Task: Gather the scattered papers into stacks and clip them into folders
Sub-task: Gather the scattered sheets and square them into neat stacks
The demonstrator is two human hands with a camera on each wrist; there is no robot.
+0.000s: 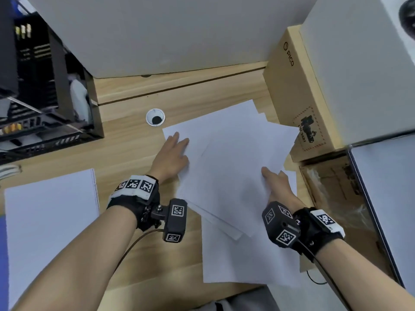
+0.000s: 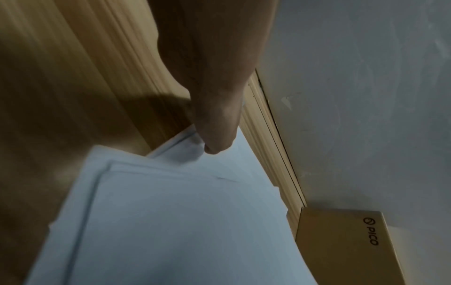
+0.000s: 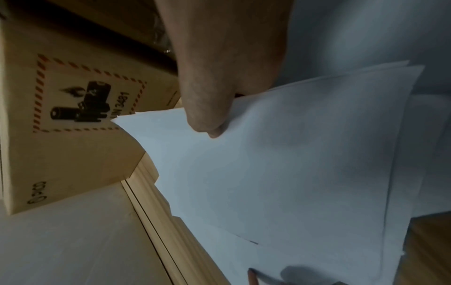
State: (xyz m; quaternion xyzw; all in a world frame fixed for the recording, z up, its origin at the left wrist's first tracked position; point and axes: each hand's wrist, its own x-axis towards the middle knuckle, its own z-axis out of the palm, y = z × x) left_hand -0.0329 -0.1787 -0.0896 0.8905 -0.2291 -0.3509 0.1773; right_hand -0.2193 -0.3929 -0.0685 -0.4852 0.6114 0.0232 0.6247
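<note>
Both hands working the loose papers [image 1: 231,167] at tabletop [image 1: 134,149] centre-right.
Left hand [image 1: 171,157] is lying flat, fingers spread on the stack's left edge; right hand [image 1: 277,185] is pinching the right edge, thumb on top, beside the cardboard box [image 1: 298,93].

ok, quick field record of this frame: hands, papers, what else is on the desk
left hand: fingers straight, resting on the left edge of the loose sheets
right hand: thumb on top, pinches the right side of the loose sheets
loose sheets: white, fanned, unaligned, mid-desk
second stack: white, near left, untouched
separate sheet: lies nearer the person, partly under the fan
desk: light wood, with cable grommet
cardboard box: right, marked PICO, with battery label
folders, clips: not identifiable
</note>
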